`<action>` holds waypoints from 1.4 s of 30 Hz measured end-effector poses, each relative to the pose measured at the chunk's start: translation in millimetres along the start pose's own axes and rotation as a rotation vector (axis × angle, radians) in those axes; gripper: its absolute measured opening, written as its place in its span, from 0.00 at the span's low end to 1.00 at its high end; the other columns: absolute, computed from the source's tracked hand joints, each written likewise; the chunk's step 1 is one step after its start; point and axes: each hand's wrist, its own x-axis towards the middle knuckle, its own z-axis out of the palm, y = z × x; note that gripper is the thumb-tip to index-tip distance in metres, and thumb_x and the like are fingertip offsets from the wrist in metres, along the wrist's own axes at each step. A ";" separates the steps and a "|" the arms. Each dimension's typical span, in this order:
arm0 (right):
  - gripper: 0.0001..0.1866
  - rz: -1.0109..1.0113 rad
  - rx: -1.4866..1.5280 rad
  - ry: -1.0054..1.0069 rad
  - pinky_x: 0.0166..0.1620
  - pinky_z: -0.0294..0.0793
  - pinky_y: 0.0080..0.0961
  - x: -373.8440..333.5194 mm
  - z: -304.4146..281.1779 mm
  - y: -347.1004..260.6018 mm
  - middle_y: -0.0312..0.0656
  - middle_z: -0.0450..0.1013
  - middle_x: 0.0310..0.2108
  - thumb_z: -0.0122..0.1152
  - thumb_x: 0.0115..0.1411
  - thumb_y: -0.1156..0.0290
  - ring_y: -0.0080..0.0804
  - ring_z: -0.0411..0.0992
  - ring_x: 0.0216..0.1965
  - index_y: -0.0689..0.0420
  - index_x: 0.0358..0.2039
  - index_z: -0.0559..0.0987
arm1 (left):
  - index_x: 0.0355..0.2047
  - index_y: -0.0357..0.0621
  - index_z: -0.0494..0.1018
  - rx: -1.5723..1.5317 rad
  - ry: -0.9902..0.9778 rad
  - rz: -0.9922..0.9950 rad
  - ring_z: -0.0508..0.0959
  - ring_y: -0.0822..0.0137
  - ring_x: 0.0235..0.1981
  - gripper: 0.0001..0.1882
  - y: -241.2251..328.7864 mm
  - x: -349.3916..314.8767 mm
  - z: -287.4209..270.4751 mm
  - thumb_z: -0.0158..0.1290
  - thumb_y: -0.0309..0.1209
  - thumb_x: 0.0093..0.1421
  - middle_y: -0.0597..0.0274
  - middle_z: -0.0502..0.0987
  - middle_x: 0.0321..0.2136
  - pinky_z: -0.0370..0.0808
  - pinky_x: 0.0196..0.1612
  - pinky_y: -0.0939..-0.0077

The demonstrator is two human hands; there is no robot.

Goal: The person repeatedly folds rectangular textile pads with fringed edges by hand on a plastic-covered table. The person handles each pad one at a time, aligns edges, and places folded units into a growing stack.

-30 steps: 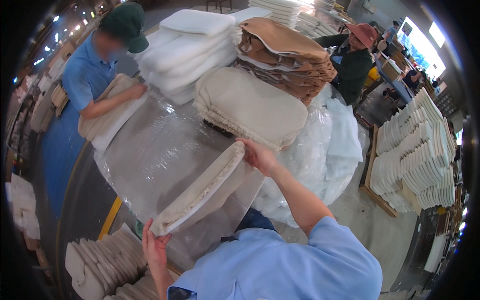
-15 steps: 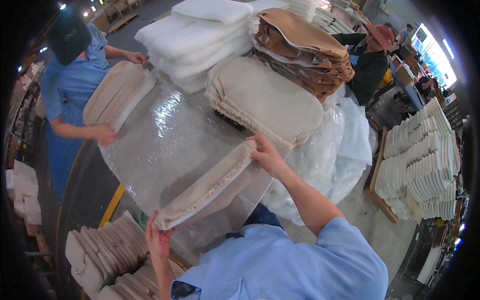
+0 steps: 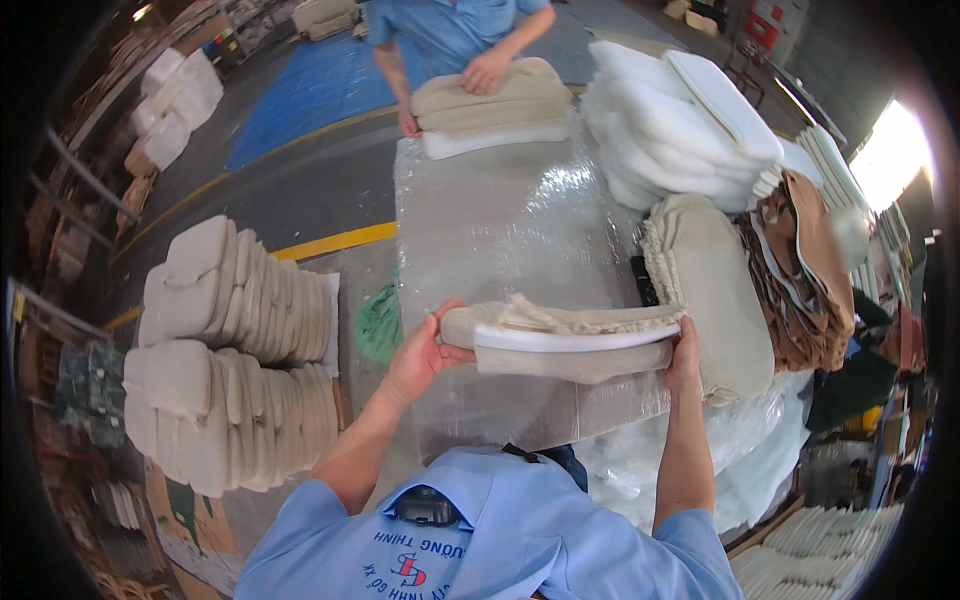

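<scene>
A beige fabric cushion cover with a frayed edge and a white padding layer showing along its open side spans between my two hands, above the plastic-covered table. My left hand grips its left end, thumb on top and fingers beneath. At the other end my right hand closes round the right edge. Close to my right hand lies a pile of beige covers with frayed edges. What is inside the folded cover is only partly visible.
Across the table a co-worker in blue handles stacked beige cushions. White padding and brown covers are piled at right. Rows of beige cushions stand at left beside a green bag. Clear plastic sheeting hangs over the near edge.
My view has swung left. The cushion cover has turned from slanting to nearly level, its open side with the white layer now facing me. Both hands still hold its ends.
</scene>
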 end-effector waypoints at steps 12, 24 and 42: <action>0.23 -0.082 -0.018 -0.130 0.66 0.72 0.42 12.2 9.1 12.1 0.47 0.76 0.60 0.43 0.78 0.59 0.39 0.74 0.61 0.59 0.64 0.74 | 0.71 0.39 0.65 0.220 0.232 -0.084 0.88 0.57 0.44 0.26 -26.0 -65.1 31.5 0.50 0.37 0.79 0.46 0.76 0.61 0.86 0.52 0.62; 0.24 -0.388 -0.409 -0.234 0.57 0.75 0.30 16.3 93.2 -5.2 0.42 0.78 0.51 0.58 0.71 0.61 0.30 0.74 0.52 0.58 0.63 0.80 | 0.80 0.41 0.49 0.662 -0.408 -0.709 0.72 0.60 0.65 0.44 -18.0 -52.6 68.6 0.55 0.45 0.74 0.46 0.58 0.76 0.72 0.65 0.64; 0.23 -0.558 -0.615 -0.056 0.53 0.78 0.30 15.7 104.1 -9.2 0.44 0.76 0.54 0.64 0.60 0.72 0.32 0.78 0.49 0.61 0.56 0.83 | 0.49 0.32 0.80 0.881 0.296 0.269 0.86 0.53 0.42 0.15 -103.9 207.3 192.3 0.51 0.31 0.71 0.45 0.86 0.39 0.78 0.47 0.58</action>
